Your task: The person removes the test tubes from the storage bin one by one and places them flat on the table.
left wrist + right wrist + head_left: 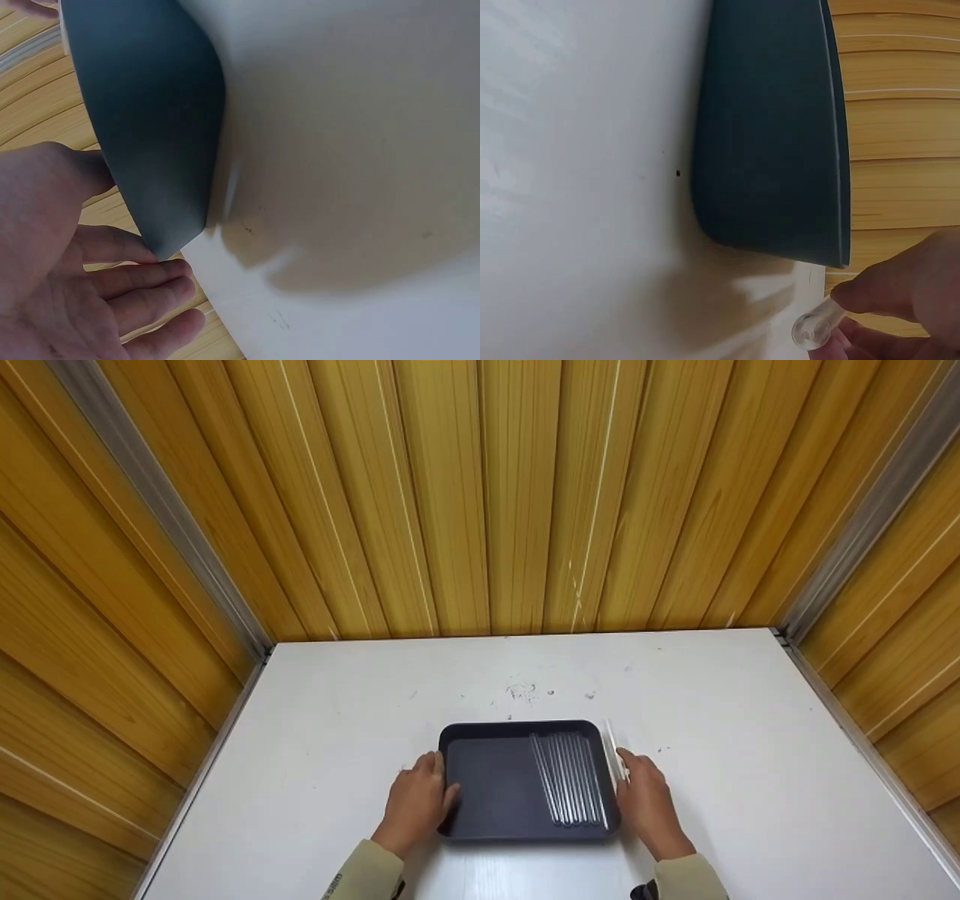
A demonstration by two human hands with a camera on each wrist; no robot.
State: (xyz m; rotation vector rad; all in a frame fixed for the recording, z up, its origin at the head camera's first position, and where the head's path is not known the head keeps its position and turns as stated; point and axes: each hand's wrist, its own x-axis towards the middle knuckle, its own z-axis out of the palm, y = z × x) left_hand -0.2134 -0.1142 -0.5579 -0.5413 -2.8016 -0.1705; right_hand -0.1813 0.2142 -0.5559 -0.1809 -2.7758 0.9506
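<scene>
A dark rectangular tray [491, 787] rests on the white table before me. Several clear glass tubes [570, 780] lie side by side in its right half, running lengthwise away from me. My left hand [417, 799] grips the tray's left side, its thumb over the rim and its fingers along the outer wall. Beside the tray's right wall, my right hand [646, 799] pinches another clear glass tube [815, 327] between thumb and fingers. That tube points away from me, and its rounded near end shows in the right wrist view.
The white table [337, 720] extends around the tray and carries small dark marks [521, 691] beyond it. Wood-patterned panels [517, 510] rise behind and at both sides, with grey metal strips [180, 525] at the corners.
</scene>
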